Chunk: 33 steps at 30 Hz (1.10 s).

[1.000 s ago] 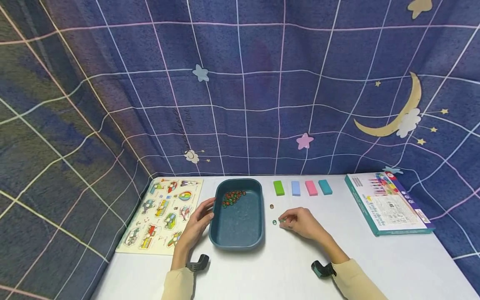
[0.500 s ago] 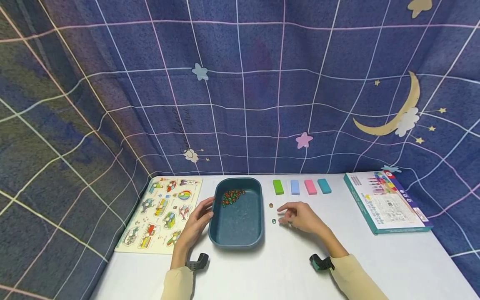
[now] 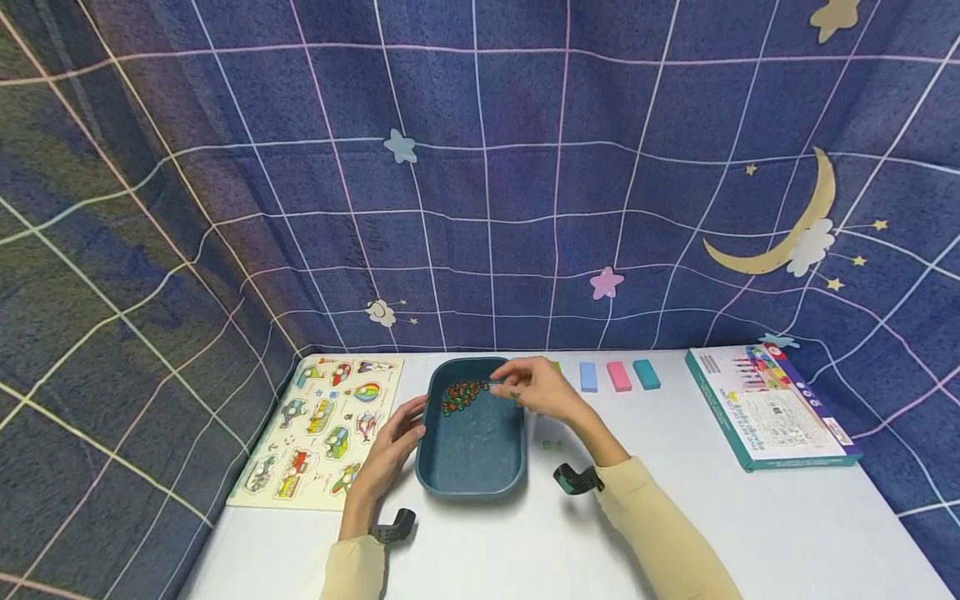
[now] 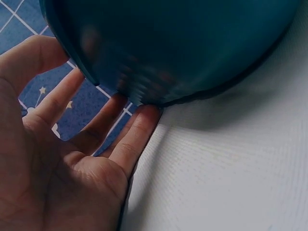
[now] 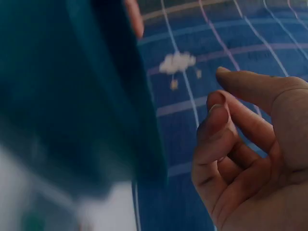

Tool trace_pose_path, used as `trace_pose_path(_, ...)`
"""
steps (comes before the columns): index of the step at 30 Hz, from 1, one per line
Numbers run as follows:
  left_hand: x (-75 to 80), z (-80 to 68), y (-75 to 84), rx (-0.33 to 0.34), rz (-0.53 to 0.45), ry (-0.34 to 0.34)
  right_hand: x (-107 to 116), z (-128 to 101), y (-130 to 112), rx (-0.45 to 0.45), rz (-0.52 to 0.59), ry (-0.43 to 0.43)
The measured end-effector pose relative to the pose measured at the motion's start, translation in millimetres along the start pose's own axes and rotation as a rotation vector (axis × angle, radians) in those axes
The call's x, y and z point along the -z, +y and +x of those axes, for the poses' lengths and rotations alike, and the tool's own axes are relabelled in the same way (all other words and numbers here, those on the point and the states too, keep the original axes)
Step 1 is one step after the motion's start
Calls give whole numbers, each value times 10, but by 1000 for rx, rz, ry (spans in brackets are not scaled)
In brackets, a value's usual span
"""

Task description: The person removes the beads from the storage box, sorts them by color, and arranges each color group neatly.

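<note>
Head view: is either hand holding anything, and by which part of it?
The left hand only touches the left side of the tray; whether the right hand holds anything cannot be told.

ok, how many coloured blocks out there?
4, in a row at the back of the table, left to right: green block, mostly behind the right hand; light blue block; pink block; teal block. The hand could hide more.

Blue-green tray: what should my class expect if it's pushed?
The tray looks stiff: no dent shows where the left hand touches it. Broad and low, it would probably slide rather than tip. The small beads inside might shift.
</note>
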<state>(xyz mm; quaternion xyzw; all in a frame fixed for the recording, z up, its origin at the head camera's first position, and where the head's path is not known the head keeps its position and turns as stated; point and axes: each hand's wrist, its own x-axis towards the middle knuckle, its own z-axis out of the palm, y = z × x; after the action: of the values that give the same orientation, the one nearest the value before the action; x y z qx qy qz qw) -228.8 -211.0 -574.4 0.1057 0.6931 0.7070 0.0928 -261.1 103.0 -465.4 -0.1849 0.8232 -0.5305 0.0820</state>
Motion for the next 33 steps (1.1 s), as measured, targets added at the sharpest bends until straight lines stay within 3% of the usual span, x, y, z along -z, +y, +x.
trace_pose_path(6,11,-4,-5,2,-12,-23,-422,382,-144,36,-8,-41)
trace_pose_path(17,28,-9,0,-3,-7,-28,-946,723,237,-102,-209,-80)
trace_pose_path(25,16,5,-3,9,-4,-18,-1008,742,284,-1,-409,-49)
trace_pose_path(33,18,9,-17,-7,-7,-22,-733,712,111,-8,-249,-61)
